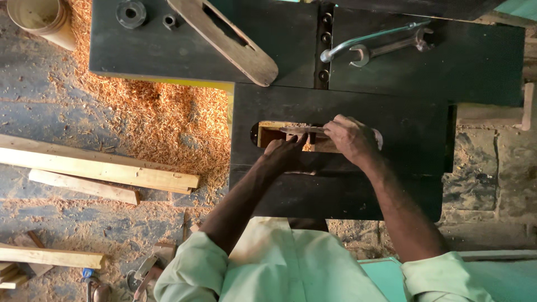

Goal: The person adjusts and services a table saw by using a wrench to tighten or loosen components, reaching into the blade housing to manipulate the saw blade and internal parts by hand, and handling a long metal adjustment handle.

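Your fingers of the right hand (349,137) are pressed together and lie over the right end of the thin, flat grey metal blade (302,130), which sits along the far edge of the long rounded slot (268,134) in the dark machine table (391,168). If the fingertips pinch the blade or only press on it, I cannot tell. The fingers of your left hand (285,154) are curled together and reach into the near side of the same slot, just under the blade; their tips are hidden there. Inside the slot you see pale wood and some sawdust.

Farther on the table, to the right, lie a bent silver metal bar (363,40) and an open-ended steel spanner (391,49), touching each other. To the far left lie a long wooden insert plate with rounded ends (235,42), a black round metal flange (131,13) and a small dark nut (170,21). Left of the machine, the floor carries a heap of orange wood shavings (156,117) and several pale wooden planks (100,168). A tan bucket (42,19) stands in the far left corner.
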